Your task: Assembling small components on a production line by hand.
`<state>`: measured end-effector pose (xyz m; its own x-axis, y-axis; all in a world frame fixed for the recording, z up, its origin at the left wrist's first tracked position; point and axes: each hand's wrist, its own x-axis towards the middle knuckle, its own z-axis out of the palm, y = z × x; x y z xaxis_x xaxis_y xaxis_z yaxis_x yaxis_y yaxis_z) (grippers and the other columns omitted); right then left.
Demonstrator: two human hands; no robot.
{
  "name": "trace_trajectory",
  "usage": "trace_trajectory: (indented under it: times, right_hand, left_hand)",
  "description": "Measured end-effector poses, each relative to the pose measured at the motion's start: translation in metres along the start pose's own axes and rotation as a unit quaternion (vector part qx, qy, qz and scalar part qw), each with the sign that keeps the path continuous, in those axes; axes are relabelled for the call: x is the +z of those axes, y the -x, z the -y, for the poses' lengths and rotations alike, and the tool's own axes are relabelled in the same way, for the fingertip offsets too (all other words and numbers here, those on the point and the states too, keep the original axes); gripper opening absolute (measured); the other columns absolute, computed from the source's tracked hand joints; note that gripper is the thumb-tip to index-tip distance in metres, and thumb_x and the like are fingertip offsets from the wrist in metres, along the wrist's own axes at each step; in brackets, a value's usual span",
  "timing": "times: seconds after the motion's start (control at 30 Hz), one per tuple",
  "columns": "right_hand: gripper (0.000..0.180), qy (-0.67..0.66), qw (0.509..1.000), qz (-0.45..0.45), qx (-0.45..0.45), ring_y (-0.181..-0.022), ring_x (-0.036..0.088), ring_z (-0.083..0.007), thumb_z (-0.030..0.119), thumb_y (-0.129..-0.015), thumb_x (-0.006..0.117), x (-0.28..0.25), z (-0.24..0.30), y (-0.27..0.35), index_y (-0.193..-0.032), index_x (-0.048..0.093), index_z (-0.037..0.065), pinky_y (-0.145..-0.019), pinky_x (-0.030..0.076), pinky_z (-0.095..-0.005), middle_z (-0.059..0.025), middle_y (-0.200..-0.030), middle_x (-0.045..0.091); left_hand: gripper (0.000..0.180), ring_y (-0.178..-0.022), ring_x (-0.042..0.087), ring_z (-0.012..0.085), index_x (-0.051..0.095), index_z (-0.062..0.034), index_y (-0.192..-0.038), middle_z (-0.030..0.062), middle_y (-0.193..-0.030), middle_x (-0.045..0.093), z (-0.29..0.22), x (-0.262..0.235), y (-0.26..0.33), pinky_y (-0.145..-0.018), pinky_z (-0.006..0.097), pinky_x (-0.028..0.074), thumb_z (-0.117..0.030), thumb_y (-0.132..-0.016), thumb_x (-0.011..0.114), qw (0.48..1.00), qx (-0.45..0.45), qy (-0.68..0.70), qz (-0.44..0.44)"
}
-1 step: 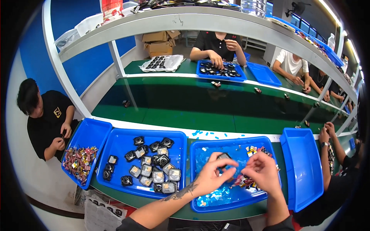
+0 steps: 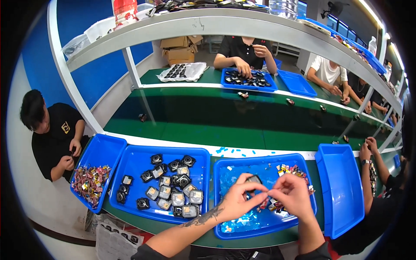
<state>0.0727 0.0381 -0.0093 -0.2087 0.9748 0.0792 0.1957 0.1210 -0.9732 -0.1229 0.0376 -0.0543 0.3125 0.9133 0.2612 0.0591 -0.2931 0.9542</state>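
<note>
A blue wall panel fills the upper left; a grey shelf frame arches across the top. Below, a green bench bears a blue tray right of centre. Over it, the left hand and right hand nearly meet, fingertips close; anything pinched between cannot be told. The left, nearer, grips a partly hidden dark case, up and left of the right; its long axis is unclear.
</note>
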Motion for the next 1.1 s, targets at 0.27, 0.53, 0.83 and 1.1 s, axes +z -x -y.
trace_trajectory:
  times: [0.27, 0.53, 0.83, 1.1]
  right_hand:
    - [0.015, 0.021, 1.000, 0.002, -0.008, -0.061, 0.052, -0.0027, 0.005, -0.082, 0.074, 0.008, -0.009, -0.003, -0.078, 0.060, 0.002, -0.054, 0.041, -0.0199, 0.0010, -0.068, 0.059]
    - [0.018, 0.299, 0.915, -0.099, -0.251, -0.064, 0.059, -0.0265, 0.007, -0.077, 0.075, 0.021, -0.009, -0.008, -0.079, 0.058, 0.004, -0.055, 0.045, -0.0351, -0.0092, -0.072, 0.058]
    - [0.026, 0.287, 0.945, -0.033, -0.156, -0.087, 0.063, -0.0266, 0.002, -0.083, 0.067, 0.002, -0.014, 0.005, -0.109, 0.066, 0.003, -0.070, 0.052, -0.0298, -0.0137, -0.099, 0.063]
    - [0.018, -0.160, 0.983, 0.020, -0.089, -0.095, 0.062, -0.0164, -0.003, -0.087, 0.063, 0.019, -0.032, -0.018, -0.105, 0.062, -0.002, -0.079, 0.053, -0.0261, -0.0081, -0.102, 0.062]
  left_hand:
    - [0.013, -0.094, 0.061, 0.0173, 0.073, -0.0033, -0.090, 0.0108, -0.107, 0.060, -0.006, -0.001, 0.001, -0.080, 0.027, 0.048, -0.011, -0.080, 0.077, 0.998, -0.002, -0.053, -0.020]
    - [0.013, -0.083, 0.059, 0.0115, 0.074, -0.0015, -0.093, 0.0071, -0.101, 0.060, -0.004, 0.000, -0.009, -0.070, 0.022, 0.047, -0.004, -0.080, 0.074, 0.997, -0.028, -0.023, -0.070]
    - [0.014, -0.081, 0.060, 0.0118, 0.072, 0.0011, -0.094, 0.0058, -0.093, 0.061, 0.010, 0.000, -0.003, -0.070, 0.022, 0.048, -0.008, -0.084, 0.073, 0.986, -0.075, 0.112, -0.102]
    - [0.028, -0.091, 0.061, 0.0121, 0.058, 0.0028, -0.115, 0.0103, -0.108, 0.062, 0.002, -0.007, -0.008, -0.075, 0.023, 0.049, 0.002, -0.088, 0.064, 0.954, -0.158, 0.253, -0.017]
